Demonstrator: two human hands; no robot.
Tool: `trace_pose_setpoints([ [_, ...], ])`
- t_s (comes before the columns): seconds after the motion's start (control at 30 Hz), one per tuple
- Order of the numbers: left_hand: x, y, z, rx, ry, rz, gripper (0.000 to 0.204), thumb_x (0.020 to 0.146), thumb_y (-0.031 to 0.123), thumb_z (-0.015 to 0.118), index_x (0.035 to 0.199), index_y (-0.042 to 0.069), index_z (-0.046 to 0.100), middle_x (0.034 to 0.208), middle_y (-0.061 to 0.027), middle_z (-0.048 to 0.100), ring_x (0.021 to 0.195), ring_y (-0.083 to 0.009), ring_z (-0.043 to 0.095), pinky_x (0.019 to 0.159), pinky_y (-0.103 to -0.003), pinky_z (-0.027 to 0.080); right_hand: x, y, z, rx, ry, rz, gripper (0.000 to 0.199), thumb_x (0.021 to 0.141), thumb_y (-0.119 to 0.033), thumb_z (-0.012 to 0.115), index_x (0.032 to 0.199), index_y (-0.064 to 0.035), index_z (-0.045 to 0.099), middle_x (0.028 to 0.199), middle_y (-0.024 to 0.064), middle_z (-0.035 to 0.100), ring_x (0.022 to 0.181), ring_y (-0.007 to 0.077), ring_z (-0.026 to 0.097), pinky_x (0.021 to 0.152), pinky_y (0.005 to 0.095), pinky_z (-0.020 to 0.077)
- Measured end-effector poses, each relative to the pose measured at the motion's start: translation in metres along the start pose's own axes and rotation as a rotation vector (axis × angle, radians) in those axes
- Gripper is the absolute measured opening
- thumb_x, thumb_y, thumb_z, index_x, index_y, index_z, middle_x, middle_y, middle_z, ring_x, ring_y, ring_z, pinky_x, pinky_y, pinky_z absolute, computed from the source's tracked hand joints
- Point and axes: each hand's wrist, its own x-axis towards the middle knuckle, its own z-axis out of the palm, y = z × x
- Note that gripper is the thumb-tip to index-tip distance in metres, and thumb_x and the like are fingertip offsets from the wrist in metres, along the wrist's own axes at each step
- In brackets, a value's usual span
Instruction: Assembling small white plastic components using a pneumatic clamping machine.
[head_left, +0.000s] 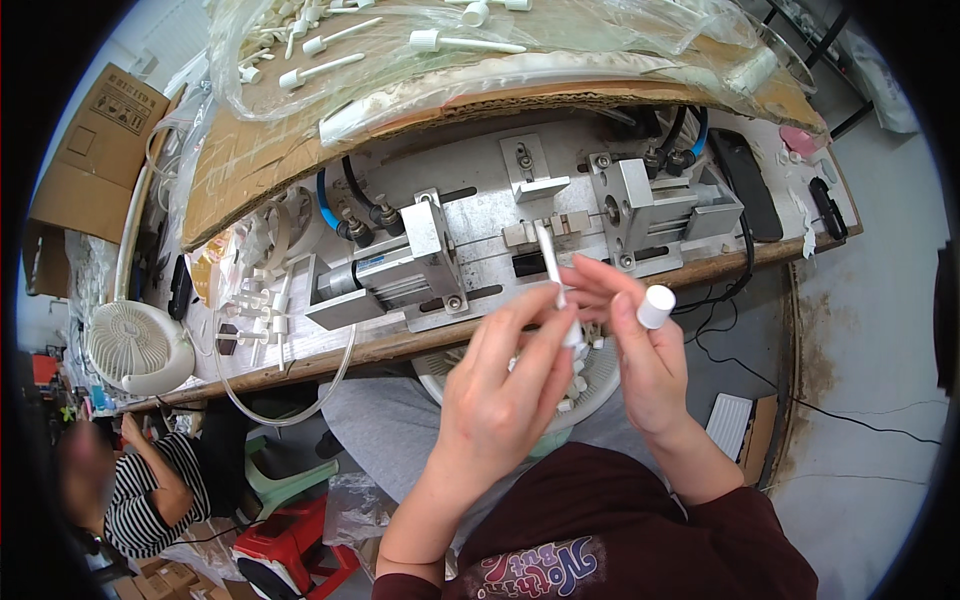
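On my feed, a wood-edged workbench (390, 350) spans beyond the grip. Down to its left I see a pale-green plastic stool (290, 482) and a red stool (285, 545); right of it, a cracked, brown-stained grey surface (865, 350), floor or wall I can't tell.

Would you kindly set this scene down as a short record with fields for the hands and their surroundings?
Left hand: pinches a white stick
Right hand: near the stick; a white cap shows by its thumb, grip unclear
Below the hands: basket with small white pieces
Bench: metal machine, black phone
Top: capped sticks above cardboard
Left: white fan
Lower left: co-worker in stripes, red stool
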Motion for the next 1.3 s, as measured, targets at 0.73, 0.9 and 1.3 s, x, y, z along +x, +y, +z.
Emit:
trace_pose_setpoints([
  [0.73, 0.025, 0.0, -0.017, -0.376, -0.149, -0.327, 0.04, 0.077, 0.0, 0.08, 0.117, 0.001, 0.072, 0.112, -0.0111, 0.072, 0.078, -0.0134, 0.07, 0.068, -0.027, 0.058, 0.016, -0.048, -0.028, -0.573, -0.255, -0.154, 0.017, 0.089, -0.018, 0.075, 0.088, -0.0029, 0.066, 0.072, 0.0034, 0.061, 0.061, 0.0119, 0.057, 0.055, 0.0257, 0.0412],
  [0.9, 0.022, 0.007, -0.031, -0.521, -0.134, -0.179, 0.043, 0.077, -0.005, 0.079, 0.119, 0.0, 0.071, 0.104, -0.0141, 0.072, 0.085, -0.0159, 0.07, 0.069, -0.025, 0.059, 0.043, -0.075, -0.025, -0.672, -0.49, -0.244, 0.022, 0.08, -0.02, 0.081, 0.079, -0.0033, 0.067, 0.066, 0.0025, 0.061, 0.06, 0.0125, 0.057, 0.055, 0.0271, 0.0423],
  [1.3, 0.012, 0.012, -0.031, -0.251, 0.109, -0.249, 0.038, 0.069, -0.001, 0.087, 0.103, -0.003, 0.073, 0.114, -0.0133, 0.063, 0.09, -0.0159, 0.069, 0.075, -0.028, 0.064, 0.258, -0.082, 0.029, -1.33, -0.065, -0.684, 0.091, 0.07, -0.068, 0.076, 0.135, -0.0076, 0.056, 0.135, 0.0177, 0.056, 0.13, 0.0362, 0.05, 0.109, 0.0491, 0.0383],
])
